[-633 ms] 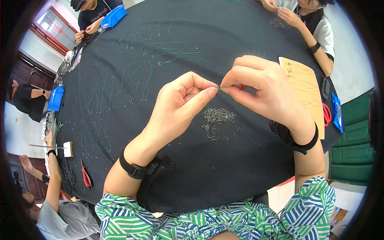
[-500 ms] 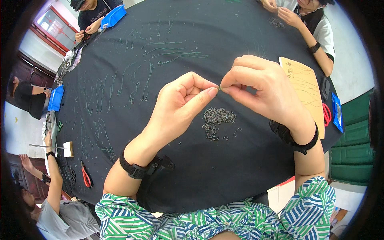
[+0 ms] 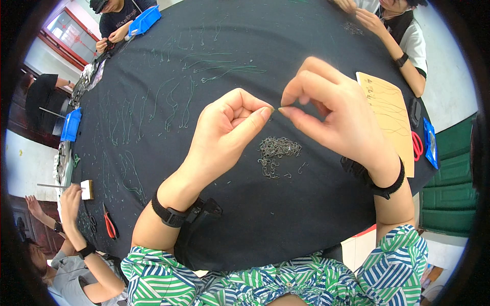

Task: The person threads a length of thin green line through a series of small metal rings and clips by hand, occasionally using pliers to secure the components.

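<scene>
My left hand (image 3: 224, 125) is closed in a pinch, thumb against the bent forefinger. A tiny bit of green fishing line (image 3: 273, 108) shows at its fingertips; whatever else lies inside the pinch is hidden. Close beside it, my right hand (image 3: 332, 109) brings thumb and forefinger tips together at the line's other end, with the remaining fingers loosely curled and slightly blurred. Below both hands, a pile of small dark metal fish hooks (image 3: 278, 148) lies on the black cloth (image 3: 245, 219). A few loose hooks (image 3: 302, 167) rest just right of the pile.
Hooks tied to green lines (image 3: 186, 104) are spread across the left and far cloth. Red-handled pliers (image 3: 109, 224) lie at left. On the right are a tan board (image 3: 403, 148) with lines, red-handled scissors (image 3: 417, 147) and a blue packet (image 3: 431, 144). Several co-workers sit around the table.
My hands have drawn slightly apart and up, and the right fingers have lifted and spread more. At left, a co-worker's hand has moved beside the white block.
</scene>
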Demonstrator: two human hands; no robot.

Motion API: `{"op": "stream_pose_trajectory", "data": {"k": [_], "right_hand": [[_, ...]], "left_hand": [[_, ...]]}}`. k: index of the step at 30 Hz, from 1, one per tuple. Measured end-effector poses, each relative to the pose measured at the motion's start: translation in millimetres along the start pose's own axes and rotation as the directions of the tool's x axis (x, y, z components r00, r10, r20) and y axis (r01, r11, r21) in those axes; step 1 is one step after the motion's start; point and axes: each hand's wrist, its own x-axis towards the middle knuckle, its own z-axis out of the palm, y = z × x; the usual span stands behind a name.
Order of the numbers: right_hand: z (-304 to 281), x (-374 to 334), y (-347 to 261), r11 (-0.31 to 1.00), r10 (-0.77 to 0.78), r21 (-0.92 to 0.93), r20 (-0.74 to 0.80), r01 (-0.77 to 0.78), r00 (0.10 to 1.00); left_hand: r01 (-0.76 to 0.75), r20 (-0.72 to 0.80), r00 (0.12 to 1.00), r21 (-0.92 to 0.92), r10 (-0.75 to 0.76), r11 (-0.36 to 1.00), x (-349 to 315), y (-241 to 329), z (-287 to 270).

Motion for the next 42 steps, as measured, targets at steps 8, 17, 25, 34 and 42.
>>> {"op": "stream_pose_trajectory", "data": {"k": [8,17,25,34,42], "right_hand": [[-1,0,3,0.995,0.093,0.041,-0.046,-0.091,0.995],[10,-6,1,0.740,0.299,0.538,0.276,-0.405,0.913],[7,-3,8,0.980,0.055,0.193,-0.080,-0.038,0.995],[24,-9,4,0.987,0.032,0.157,-0.016,-0.029,0.999],[22,-8,3,0.960,0.157,0.223,0.062,-0.167,0.986]], "left_hand": [[-0.005,-0.038,0.999,-0.001,0.005,1.000,-1,3,1],[0.029,-0.046,0.998,-0.008,-0.029,1.000,-1,5,0],[0.042,-0.062,0.997,-0.016,-0.043,0.999,0,6,-2],[0.017,-0.063,0.998,-0.042,-0.020,0.999,-1,8,-1],[0.008,-0.063,0.998,-0.004,-0.008,1.000,-3,8,0]]}}
